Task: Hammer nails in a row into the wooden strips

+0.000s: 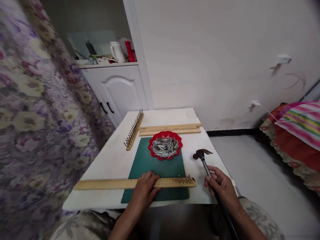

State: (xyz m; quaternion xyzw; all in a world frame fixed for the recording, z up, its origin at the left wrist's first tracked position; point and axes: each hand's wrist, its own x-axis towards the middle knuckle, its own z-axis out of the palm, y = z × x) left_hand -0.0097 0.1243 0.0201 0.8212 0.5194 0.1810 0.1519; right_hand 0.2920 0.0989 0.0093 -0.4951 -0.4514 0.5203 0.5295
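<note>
My right hand (220, 185) is closed around the shaft of a claw hammer (200, 154), its head raised near the table's right edge. With fingers bent over it, my left hand (147, 186) grips a long wooden strip (107, 184) lying across a green mat (143, 161). Rows of small holes run along the strip's right part. Several nails (186, 179) stand in its right end, some of them leaning. Behind the strip, a red scalloped dish (151, 150) holds a heap of loose nails (165, 147).
A wooden strip with upright nails (133, 131) lies at the white table's (105, 163) back left. More wooden strips (170, 128) lie behind the dish. Floral curtain (37, 133) hangs at left; a white cabinet (120, 90) stands behind. A covered bed (295, 133) is at right.
</note>
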